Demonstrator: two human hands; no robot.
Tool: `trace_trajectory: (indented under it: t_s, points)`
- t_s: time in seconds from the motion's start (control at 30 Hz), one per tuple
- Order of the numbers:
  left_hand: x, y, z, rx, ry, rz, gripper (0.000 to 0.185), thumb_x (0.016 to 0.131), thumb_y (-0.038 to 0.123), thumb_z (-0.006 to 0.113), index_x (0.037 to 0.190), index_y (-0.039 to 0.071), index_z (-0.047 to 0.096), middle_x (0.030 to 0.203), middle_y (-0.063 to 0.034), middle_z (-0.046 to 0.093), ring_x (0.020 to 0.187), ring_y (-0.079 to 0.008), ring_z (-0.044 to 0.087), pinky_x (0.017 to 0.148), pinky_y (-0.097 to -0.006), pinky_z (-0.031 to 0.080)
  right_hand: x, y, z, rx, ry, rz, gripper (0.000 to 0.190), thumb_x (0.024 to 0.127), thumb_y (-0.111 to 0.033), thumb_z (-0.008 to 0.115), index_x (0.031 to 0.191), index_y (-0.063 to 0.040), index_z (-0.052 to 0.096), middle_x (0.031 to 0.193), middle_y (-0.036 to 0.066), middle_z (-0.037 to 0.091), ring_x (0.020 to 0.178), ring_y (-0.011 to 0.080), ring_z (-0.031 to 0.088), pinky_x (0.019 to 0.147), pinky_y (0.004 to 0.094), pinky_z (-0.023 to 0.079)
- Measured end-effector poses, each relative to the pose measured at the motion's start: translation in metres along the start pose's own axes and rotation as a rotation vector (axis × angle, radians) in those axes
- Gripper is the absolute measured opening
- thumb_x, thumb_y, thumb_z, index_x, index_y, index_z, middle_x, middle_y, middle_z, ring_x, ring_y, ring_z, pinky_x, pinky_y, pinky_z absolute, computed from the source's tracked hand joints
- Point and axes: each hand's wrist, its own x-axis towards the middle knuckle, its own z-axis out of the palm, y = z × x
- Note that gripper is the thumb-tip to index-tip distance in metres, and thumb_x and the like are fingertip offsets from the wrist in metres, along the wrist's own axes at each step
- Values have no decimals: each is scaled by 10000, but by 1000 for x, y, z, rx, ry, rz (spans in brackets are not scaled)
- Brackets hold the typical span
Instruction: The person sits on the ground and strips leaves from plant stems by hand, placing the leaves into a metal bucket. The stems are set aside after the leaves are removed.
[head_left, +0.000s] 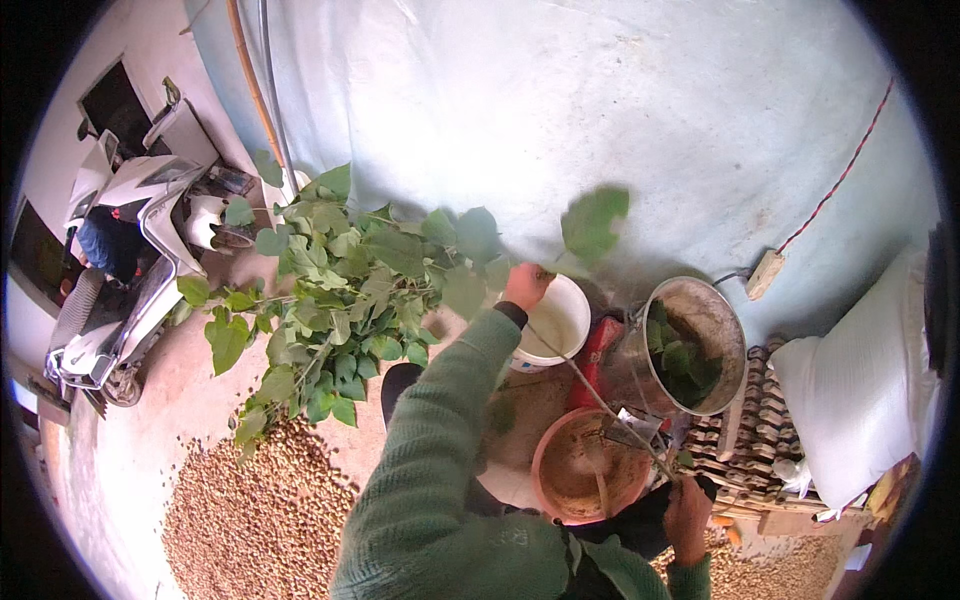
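My left hand (527, 286) is closed around a leafy branch, above the rim of a white plastic bucket (566, 319). A large blurred leaf (595, 225) stands beyond the hand. The bare stem (574, 365) runs down to the right, over an orange-brown plastic basin (541, 461). My right hand (688, 517) grips the lower end of the stem beside my dark-clothed knee. Green leaves (679, 360) lie in a tall metal pot (733, 322) at the right. A big heap of leafy branches (352, 277) spreads to the left of my left forearm.
Small tan pieces lie piled on the floor (255, 510). A white motorbike (161, 225) stands far left. At right are a wooden slatted rack (757, 442) and a stuffed white sack (847, 382). A red twisted cord (840, 172) hangs by the sheeted wall (637, 112).
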Motion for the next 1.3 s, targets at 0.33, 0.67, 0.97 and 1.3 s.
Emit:
trace_trajectory:
  t_s: [0.33, 0.67, 0.97, 1.3]
  points:
    - [16, 87, -58, -431, 304, 26, 354, 942, 182, 581, 653, -12, 649, 600, -87, 647, 509, -143, 577, 506, -323, 454, 60, -33, -24, 141, -6, -94, 413, 896, -167, 563, 1284, -39, 504, 692, 195, 592, 619, 403, 586, 529, 450, 432]
    - [-9, 169, -77, -712, 72, -251, 219, 920, 120, 587, 757, -23, 617, 635, -54, 600, 581, -123, 560, 502, -285, 437, 55, -66, -32, -231, 45, -203, 426, 812, -116, 651, 1216, -188, 536, 759, 118, 560, 624, 347, 586, 519, 445, 432]
    - [-16, 11, -131, 223, 86, -342, 153, 829, 123, 614, 794, -17, 664, 788, -229, 685, 764, -348, 688, 715, -430, 532, 31, -22, -28, 47, 340, -69, 123, 880, -84, 556, 993, -90, 603, 737, 160, 605, 651, 386, 593, 535, 440, 443]
    - [-43, -40, -60, 458, 259, -186, 179, 793, 109, 596, 954, 36, 619, 878, -222, 669, 829, -453, 639, 734, -481, 523, 19, -4, -19, 71, 402, 97, 149, 919, -127, 519, 1020, -72, 613, 725, 189, 623, 638, 408, 592, 543, 464, 438]
